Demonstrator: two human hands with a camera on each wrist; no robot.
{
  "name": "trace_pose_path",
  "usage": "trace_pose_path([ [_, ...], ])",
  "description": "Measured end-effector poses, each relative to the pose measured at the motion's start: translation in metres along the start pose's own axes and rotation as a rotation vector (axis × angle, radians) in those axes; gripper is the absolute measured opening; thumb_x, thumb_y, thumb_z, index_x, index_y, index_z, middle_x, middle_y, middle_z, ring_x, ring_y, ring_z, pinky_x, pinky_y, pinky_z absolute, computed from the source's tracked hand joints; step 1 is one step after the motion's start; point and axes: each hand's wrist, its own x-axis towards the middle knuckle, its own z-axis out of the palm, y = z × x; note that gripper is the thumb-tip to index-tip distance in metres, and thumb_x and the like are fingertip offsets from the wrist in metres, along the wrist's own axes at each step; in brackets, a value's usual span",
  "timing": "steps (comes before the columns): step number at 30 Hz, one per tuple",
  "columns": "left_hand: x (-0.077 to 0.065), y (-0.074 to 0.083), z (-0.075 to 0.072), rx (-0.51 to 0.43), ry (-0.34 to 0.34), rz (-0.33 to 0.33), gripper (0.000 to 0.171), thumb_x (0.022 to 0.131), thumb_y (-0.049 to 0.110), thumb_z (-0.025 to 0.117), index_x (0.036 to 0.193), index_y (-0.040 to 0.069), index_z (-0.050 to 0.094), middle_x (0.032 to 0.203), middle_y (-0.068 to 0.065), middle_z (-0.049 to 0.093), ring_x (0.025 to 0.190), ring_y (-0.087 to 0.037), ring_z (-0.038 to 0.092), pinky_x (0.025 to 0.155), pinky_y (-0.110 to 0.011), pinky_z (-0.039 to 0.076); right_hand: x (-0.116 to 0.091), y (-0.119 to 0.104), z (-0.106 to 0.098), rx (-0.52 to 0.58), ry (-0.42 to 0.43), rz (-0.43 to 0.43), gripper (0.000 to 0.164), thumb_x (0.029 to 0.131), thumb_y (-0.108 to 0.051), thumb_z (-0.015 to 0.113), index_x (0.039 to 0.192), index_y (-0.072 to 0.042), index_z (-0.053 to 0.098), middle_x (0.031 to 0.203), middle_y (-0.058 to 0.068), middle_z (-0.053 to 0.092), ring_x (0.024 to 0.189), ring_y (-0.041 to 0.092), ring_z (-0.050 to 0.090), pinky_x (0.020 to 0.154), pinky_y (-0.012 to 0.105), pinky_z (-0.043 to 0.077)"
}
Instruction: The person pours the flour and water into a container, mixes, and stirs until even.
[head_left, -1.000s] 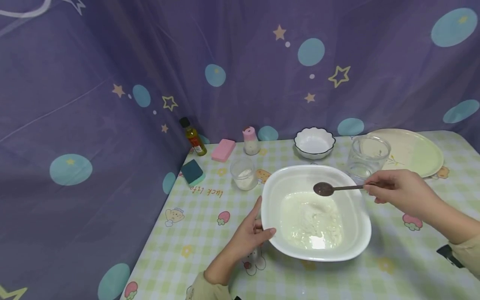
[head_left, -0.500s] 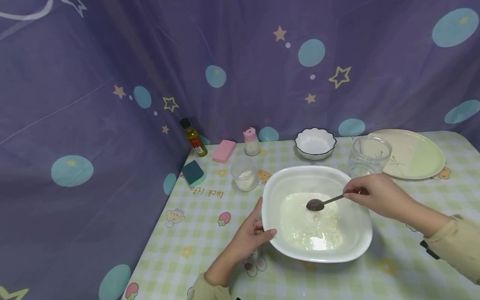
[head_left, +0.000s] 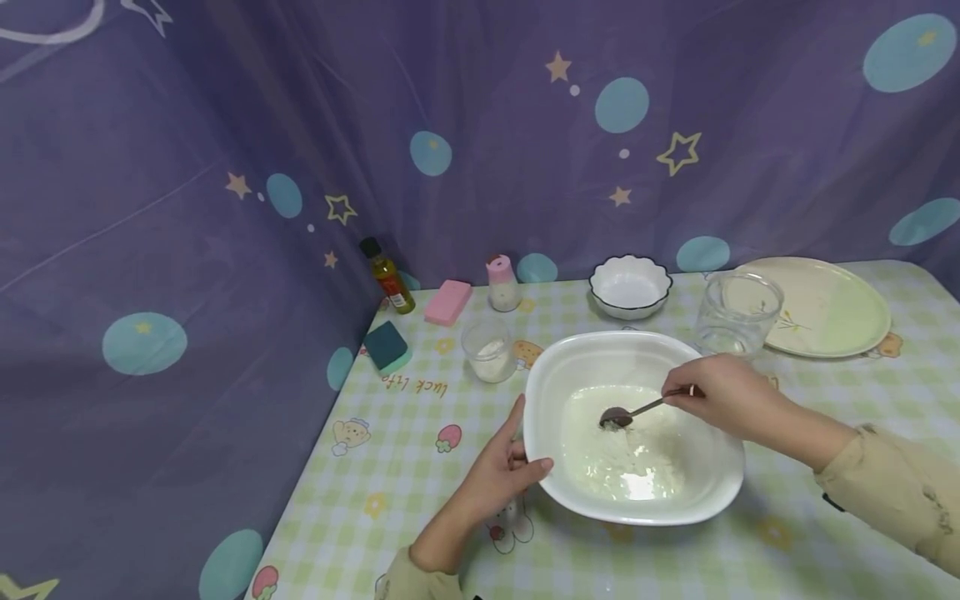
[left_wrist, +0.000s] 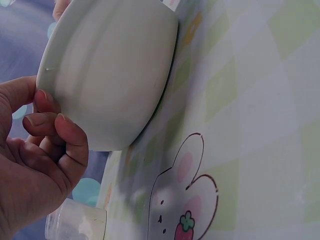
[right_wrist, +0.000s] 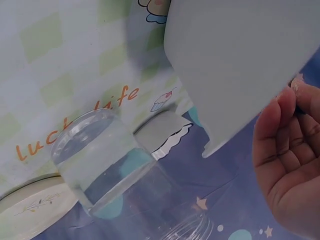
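A white basin (head_left: 581, 362) holds pale liquid with a lumpy whitish mass in it. My left hand (head_left: 495, 471) grips its left rim, thumb over the edge and fingers under it; in the left wrist view the left hand (left_wrist: 45, 150) has curled fingers against the basin's outer wall (left_wrist: 115, 70). My right hand (head_left: 727, 398) pinches a dark brown spoon (head_left: 617, 417) by its handle over the basin's right side. The spoon's bowl is at the whitish mass. In the right wrist view the basin (right_wrist: 230, 65) mostly hides the spoon from the right hand (right_wrist: 290, 160).
Behind the basin stand a clear glass jar (head_left: 738, 312), a scalloped white bowl (head_left: 630, 287) and an oval plate (head_left: 840, 312). Left of it are a small cup of white powder (head_left: 487, 350), a pink-topped shaker (head_left: 502, 283), a pink block (head_left: 447, 302), a sponge (head_left: 386, 346) and an oil bottle (head_left: 390, 279).
My right hand has moved left and inward over the basin, bringing the spoon down from above the far right side to the whitish mass. The left hand has kept its grip on the rim.
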Motion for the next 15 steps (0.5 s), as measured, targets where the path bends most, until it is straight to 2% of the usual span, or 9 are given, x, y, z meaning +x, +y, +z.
trace_pose_path([
  [8,0.0,-0.002,0.0,-0.005,-0.002,0.004,0.092,0.094,0.011,0.064,0.158,0.02,-0.002,0.099,-0.029,0.067,0.052,-0.012,0.046,0.049,-0.019,0.037,0.005,-0.001,0.003,-0.033,0.018,0.003,0.018,0.077,-0.004,0.079,0.075,-0.02,0.07,0.07,-0.017,0.062,0.064,0.003,0.058,0.057,0.026,0.049],
  [15,0.001,-0.003,-0.001,-0.019,-0.011,0.01,0.092,0.095,0.01,0.064,0.158,0.023,-0.001,0.098,-0.032,0.066,0.051,-0.011,0.045,0.049,-0.018,0.036,0.0,0.001,-0.01,-0.098,-0.01,0.033,0.019,0.077,-0.006,0.079,0.072,-0.02,0.068,0.066,-0.017,0.058,0.061,0.003,0.053,0.055,0.028,0.046],
])
